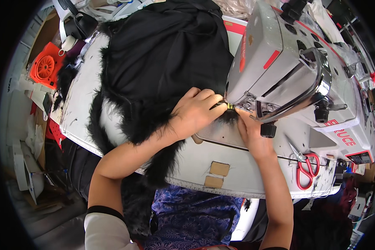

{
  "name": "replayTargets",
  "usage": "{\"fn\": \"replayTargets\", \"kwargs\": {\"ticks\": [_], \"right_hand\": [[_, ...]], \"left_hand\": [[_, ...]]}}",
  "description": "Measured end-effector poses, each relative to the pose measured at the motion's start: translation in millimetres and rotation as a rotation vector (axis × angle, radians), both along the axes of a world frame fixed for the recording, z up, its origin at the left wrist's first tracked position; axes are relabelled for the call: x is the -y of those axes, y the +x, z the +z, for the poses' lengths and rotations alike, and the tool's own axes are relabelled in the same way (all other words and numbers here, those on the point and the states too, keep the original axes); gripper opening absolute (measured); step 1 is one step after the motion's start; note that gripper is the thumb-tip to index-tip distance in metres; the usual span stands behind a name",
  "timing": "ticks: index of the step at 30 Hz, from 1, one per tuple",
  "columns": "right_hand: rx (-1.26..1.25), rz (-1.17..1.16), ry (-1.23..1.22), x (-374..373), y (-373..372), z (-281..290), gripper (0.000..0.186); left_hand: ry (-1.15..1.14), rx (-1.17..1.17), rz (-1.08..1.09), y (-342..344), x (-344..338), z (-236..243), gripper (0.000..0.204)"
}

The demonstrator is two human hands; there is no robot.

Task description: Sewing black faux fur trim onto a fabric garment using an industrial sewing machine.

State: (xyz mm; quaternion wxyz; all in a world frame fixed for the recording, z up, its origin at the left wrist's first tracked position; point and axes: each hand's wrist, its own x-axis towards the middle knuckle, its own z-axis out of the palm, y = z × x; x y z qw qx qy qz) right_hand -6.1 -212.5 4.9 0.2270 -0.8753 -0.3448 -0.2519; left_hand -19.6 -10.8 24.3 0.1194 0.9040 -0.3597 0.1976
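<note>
My left hand [198, 110], fingers bent and close together, grips the black fur-trimmed fabric [162, 50] just left of the white sewing machine's [254, 66] needle area. A small yellowish piece [230, 106] shows at the presser foot, too small to make out. My right hand [251, 129] is closed on the fabric's edge beside the foot, its fingertips partly hidden by the machine head. Long black fur [154, 162] hangs under my left forearm over the table's front.
Red-handled scissors [307, 171] lie right of my right forearm on the white sewing table [237, 179], near two cardboard patches [218, 168]. An orange plastic device [46, 66] and clutter stand at the left. Pale bundled material [233, 8] lies behind.
</note>
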Motion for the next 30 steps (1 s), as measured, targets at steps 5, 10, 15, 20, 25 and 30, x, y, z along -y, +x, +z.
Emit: {"fn": "replayTargets", "kwargs": {"ticks": [5, 10, 15, 20, 25, 30], "right_hand": [[0.002, 0.013, -0.004, -1.3, 1.9, -1.3, 0.023], [-0.034, 0.043, -0.078, 8.5, 4.8, -2.3, 0.024], [0.026, 0.068, -0.146, 25.0, 7.8, -9.7, 0.031], [0.054, 0.085, -0.172, 26.8, 1.5, 3.0, 0.035], [-0.393, 0.051, -0.088, 36.5, 2.8, -16.3, 0.039], [-0.211, 0.088, 0.002, 31.9, 3.0, -8.4, 0.042]], "left_hand": [[-0.014, -0.025, 0.086, 0.8, -9.9, 0.7, 0.026], [-0.015, 0.146, -0.124, 9.4, -6.9, -5.6, 0.025], [0.007, 0.15, -0.102, 3.9, -4.7, -3.0, 0.025], [-0.048, 0.21, -0.133, 4.8, -1.8, -12.8, 0.025], [-0.037, 0.158, -0.219, 11.3, -4.9, -7.8, 0.025], [-0.037, 0.181, -0.217, 9.9, -5.3, -4.4, 0.026]]}}
